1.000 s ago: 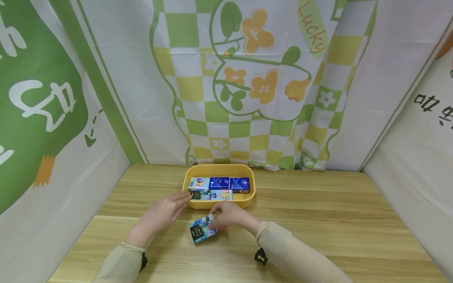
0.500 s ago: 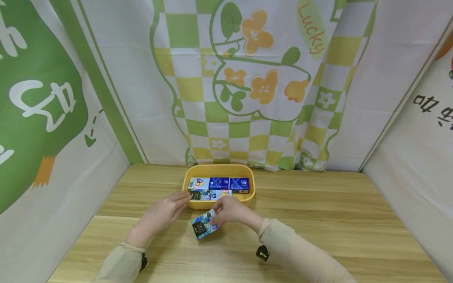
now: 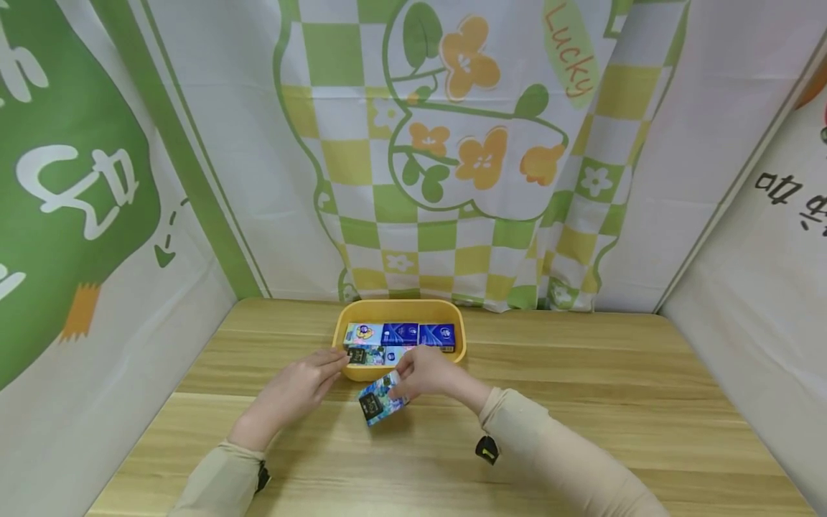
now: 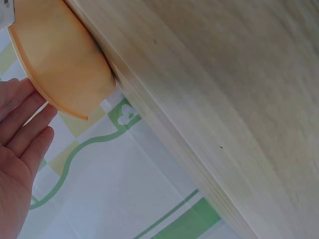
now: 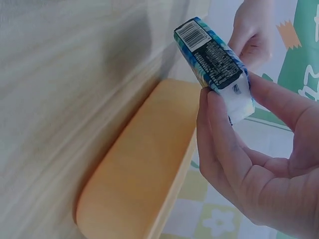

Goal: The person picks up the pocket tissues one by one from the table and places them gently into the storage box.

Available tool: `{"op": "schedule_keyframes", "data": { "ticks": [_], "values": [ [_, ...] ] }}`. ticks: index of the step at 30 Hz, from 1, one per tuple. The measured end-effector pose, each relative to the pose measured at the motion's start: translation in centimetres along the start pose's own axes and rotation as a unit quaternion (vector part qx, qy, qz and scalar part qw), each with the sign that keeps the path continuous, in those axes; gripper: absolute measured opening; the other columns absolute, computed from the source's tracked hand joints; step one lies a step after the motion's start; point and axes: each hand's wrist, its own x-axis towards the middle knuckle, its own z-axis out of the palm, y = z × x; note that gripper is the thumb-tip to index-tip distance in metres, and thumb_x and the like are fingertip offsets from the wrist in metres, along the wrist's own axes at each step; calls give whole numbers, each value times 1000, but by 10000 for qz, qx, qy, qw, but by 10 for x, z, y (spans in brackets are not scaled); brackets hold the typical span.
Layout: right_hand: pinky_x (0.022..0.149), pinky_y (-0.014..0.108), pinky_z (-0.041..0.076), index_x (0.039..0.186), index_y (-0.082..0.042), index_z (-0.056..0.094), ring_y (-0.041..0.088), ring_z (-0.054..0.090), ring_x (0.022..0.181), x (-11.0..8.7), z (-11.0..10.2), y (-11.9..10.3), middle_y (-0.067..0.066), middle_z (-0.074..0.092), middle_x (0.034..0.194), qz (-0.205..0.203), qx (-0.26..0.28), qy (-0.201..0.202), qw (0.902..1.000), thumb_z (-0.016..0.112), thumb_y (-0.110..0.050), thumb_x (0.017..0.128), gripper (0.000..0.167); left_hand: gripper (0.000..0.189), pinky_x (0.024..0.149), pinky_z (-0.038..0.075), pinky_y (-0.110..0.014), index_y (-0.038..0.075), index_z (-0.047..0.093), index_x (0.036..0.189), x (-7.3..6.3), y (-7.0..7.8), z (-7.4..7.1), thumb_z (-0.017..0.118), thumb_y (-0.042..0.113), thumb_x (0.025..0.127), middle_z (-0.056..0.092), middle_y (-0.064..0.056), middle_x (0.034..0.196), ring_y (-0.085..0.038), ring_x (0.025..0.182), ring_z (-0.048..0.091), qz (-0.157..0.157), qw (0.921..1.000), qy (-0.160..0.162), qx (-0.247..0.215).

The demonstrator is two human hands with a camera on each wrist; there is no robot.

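My right hand (image 3: 429,375) pinches a pack of pocket tissues (image 3: 377,403), blue and green with a black label, tilted in front of the yellow bin (image 3: 359,375). In the right wrist view, a barcode shows on the narrow side of the tissue pack (image 5: 207,52), with thumb and fingers at its white end. My left hand (image 3: 304,384) has its fingers straight, with the fingertips at the bin's front left rim. Inside the bin lie two dark blue packs (image 3: 400,334), a pale one with a yellow figure (image 3: 364,333), another black-labelled pack (image 3: 365,355) and a pale pack (image 3: 394,355), partly hidden by my right hand.
The wooden table (image 3: 581,402) extends to both sides of the bin. Behind it hangs a green and white checked curtain (image 3: 439,237), close to the bin's back. Printed fabric walls (image 3: 194,301) stand on the left and right.
My right hand has lifted the tissue pack and carried it up and slightly right, closer to the bin's front wall. The left hand has stayed at the rim.
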Motion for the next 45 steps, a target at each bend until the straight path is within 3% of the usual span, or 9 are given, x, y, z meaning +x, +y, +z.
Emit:
{"op": "schedule_keyframes", "data": {
  "ticks": [5, 10, 15, 21, 30, 37, 45],
  "values": [
    [60, 20, 53, 100, -2, 68, 13, 65, 63, -2, -11, -4, 0, 67, 77, -73, -234, 90, 9997, 84, -22, 70, 40, 33, 96, 52, -45, 4, 64, 120, 0, -1, 0, 65, 10, 88, 63, -15, 124, -30, 113, 61, 17, 10000, 23, 0],
    [61, 22, 56, 109, -1, 66, 19, 69, 68, -1, -20, -5, 1, 69, 86, -3, -256, 148, 9996, 83, -25, 71, 47, 33, 96, 52, -45, 4, 64, 120, 0, -1, 1, 65, 10, 88, 63, -15, 123, -30, 113, 61, 47, 10000, 56, 3],
    [60, 22, 56, 109, -2, 66, 17, 68, 67, -2, -29, -6, 3, 70, 89, -5, -432, 241, 9988, 82, -27, 72, 48, 32, 95, 53, -45, 4, 65, 120, 0, -1, 1, 65, 10, 88, 64, -15, 123, -30, 112, 62, 93, 9999, 102, 13],
    [60, 24, 59, 113, 2, 63, 21, 70, 71, -2, -40, -8, 6, 67, 88, 117, -108, 183, 9997, 81, -22, 74, 50, 32, 95, 53, -45, 4, 64, 120, 0, -1, 2, 65, 11, 88, 64, -15, 123, -30, 112, 62, 69, 9999, 94, 21],
    [74, 36, 62, 119, 8, 58, 24, 70, 72, -1, -55, -5, 10, 65, 86, 280, 421, 249, 9984, 79, -16, 76, 53, 32, 95, 53, -44, 3, 64, 120, 0, -1, 1, 65, 10, 88, 64, -15, 123, -30, 111, 62, 78, 9999, 90, 7],
    [75, 38, 62, 118, 3, 60, 28, 71, 80, 2, -66, 2, 9, 66, 90, 479, 266, 448, 9975, 80, -22, 76, 52, 33, 94, 54, -44, 4, 64, 120, 0, -1, 2, 66, 10, 88, 64, -15, 123, -30, 112, 62, 71, 9999, 85, 32],
    [80, 39, 60, 122, 1, 58, 22, 72, 76, 8, -77, 12, 8, 68, 92, 659, 7, 554, 9963, 78, -26, 77, 57, 33, 95, 53, -44, 4, 64, 120, 0, -1, 1, 66, 10, 88, 63, -15, 124, -30, 112, 62, 30, 10000, 59, 21]
  ]
}}
